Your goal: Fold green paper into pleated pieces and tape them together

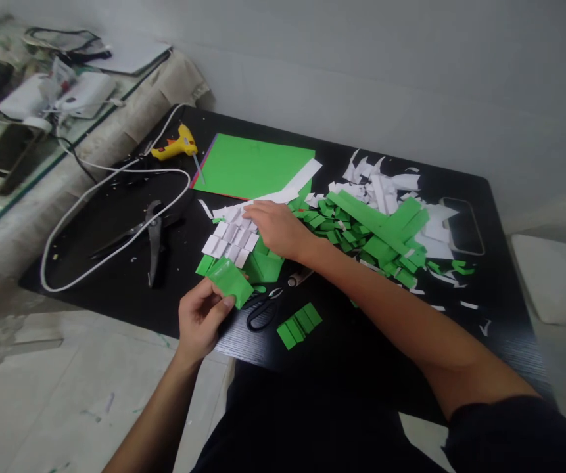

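Note:
My left hand, near the table's front edge, pinches a folded green paper piece between thumb and fingers. My right hand reaches over to rows of folded white paper pieces. Its fingers are bent and close together on their right end; the thumb side is partly hidden. Green paper lies under and beside the white rows. Just right of my left hand rest black-handled scissors. A pleated green paper piece lies nearer to me.
A yellow glue gun stands beside green sheets at the back. Pliers and a looping white cable occupy the left. Green paper scraps and white scraps are heaped on the right, near a clear phone case.

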Motion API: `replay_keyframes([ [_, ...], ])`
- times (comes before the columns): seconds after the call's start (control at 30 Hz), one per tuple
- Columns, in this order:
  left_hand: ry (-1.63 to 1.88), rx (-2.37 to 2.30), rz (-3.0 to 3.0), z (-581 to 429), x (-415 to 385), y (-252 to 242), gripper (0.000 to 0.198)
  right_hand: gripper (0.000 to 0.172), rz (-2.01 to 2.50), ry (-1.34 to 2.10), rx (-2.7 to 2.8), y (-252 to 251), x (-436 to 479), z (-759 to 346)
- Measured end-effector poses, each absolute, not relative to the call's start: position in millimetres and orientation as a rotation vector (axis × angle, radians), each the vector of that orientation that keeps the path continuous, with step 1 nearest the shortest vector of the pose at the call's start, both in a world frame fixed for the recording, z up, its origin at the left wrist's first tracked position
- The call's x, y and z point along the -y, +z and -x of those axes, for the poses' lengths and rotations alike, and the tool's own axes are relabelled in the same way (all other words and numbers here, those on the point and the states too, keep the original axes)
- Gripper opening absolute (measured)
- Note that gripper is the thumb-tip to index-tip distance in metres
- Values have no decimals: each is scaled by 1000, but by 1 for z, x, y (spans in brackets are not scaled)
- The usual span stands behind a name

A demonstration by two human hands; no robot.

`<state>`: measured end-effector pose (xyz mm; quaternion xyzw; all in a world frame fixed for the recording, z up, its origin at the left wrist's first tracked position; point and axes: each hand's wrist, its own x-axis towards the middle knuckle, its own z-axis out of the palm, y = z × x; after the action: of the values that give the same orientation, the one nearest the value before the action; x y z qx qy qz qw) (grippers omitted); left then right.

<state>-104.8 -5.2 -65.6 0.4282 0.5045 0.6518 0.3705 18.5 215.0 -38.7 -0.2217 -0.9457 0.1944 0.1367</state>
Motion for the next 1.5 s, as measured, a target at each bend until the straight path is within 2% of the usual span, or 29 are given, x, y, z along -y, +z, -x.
replay_keyframes([
  [0.2,1687,-1288,-1088,105,6,-66,16,52,725,551,2682,-30,-209,-28],
  [0.47,1716,-1273,-1087,104,5,-67,11,36,1066,522,2446,-26,-189,-72],
  [0.67,1757,-1262,-1068,102,3,-65,14,46,1179,524,2461,-39,-178,-73],
  [0.97,1821,-1311,-1077,101,-1,-57,29,41,1226,598,2385,-46,-177,-69],
  [1.2,1668,-1613,-1637,127,-12,-20,54,42,1226,602,2358,-54,-174,-70],
  [1.33,1387,-1713,-1953,136,-22,-9,45,37,1200,606,2342,-55,-173,-70],
  [1.5,1390,-1664,-1892,135,-25,-14,40,35,1188,628,2325,-53,-171,-70],
])
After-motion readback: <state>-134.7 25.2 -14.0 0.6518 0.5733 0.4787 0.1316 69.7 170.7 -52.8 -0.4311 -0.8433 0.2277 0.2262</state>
